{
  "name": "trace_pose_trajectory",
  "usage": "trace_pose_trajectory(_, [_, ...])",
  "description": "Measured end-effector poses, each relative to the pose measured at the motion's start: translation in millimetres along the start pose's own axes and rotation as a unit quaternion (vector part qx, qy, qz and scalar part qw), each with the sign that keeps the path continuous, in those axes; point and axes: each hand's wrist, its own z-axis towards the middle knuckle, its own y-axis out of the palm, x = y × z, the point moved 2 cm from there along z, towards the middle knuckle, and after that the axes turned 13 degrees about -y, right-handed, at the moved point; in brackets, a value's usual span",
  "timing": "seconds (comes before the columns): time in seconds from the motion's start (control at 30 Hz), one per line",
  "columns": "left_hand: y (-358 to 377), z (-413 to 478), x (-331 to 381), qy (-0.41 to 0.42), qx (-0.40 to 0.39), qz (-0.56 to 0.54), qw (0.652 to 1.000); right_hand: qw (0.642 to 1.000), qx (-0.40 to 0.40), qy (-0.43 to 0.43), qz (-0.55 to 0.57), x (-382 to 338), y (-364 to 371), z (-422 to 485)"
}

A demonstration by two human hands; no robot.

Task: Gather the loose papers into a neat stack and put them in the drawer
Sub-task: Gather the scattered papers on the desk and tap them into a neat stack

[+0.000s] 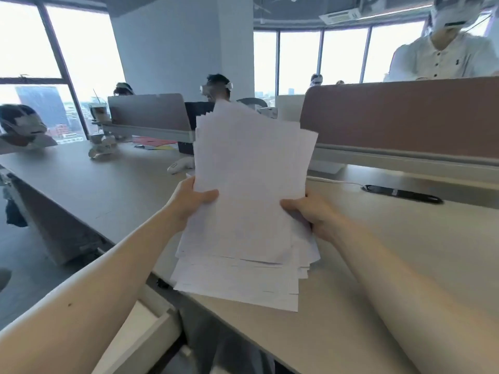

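Observation:
A thick, uneven stack of white papers (251,190) is held up in front of me, its sheets fanned out of line at top and bottom. My left hand (190,197) grips its left edge, thumb on the front sheet. My right hand (310,211) grips the right edge the same way. The lower sheets hang over the beige desk (378,265) near its left edge. A white drawer (151,327) stands pulled out below the desk at lower left, partly hidden by my left forearm.
A brown divider panel (405,117) stands along the back of my desk, with a black cable slot (402,194) and a white cable before it. A second desk (94,179) lies to the left, carrying a white controller (179,165). Several people sit around.

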Motion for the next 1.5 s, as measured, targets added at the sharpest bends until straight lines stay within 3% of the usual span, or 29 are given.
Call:
trace_pose_trajectory(0.13, [44,-4,56,0.103,-0.008,-0.114,0.988,0.973,0.079,-0.212,-0.055,-78,-46,-1])
trace_pose_trajectory(0.27, [81,-14,103,0.16,-0.039,-0.172,0.971,0.945,0.112,-0.303,-0.043,-133,-87,-19])
trace_pose_trajectory(0.43, [134,-26,77,0.103,-0.124,-0.146,0.976,0.949,0.152,-0.274,-0.019,-111,-120,-40])
trace_pose_trajectory(0.6, [158,-25,62,0.088,-0.126,-0.15,0.977,0.946,0.159,-0.28,-0.033,-102,-130,-50])
trace_pose_trajectory(0.77, [171,-30,93,0.14,-0.137,-0.18,0.964,0.919,0.194,-0.34,-0.038,-143,-150,-60])
trace_pose_trajectory(0.87, [179,-30,95,0.111,-0.175,-0.164,0.964,0.93,0.171,-0.325,-0.023,-148,-160,-66])
trace_pose_trajectory(1.03, [188,-33,70,0.116,-0.184,-0.14,0.966,0.943,0.164,-0.288,-0.01,-116,-162,-80])
trace_pose_trajectory(1.27, [188,-36,89,0.155,-0.169,-0.158,0.961,0.932,0.161,-0.323,-0.013,-132,-162,-80])
trace_pose_trajectory(1.5, [191,-40,73,0.129,-0.178,-0.13,0.967,0.939,0.169,-0.299,-0.015,-114,-161,-74])
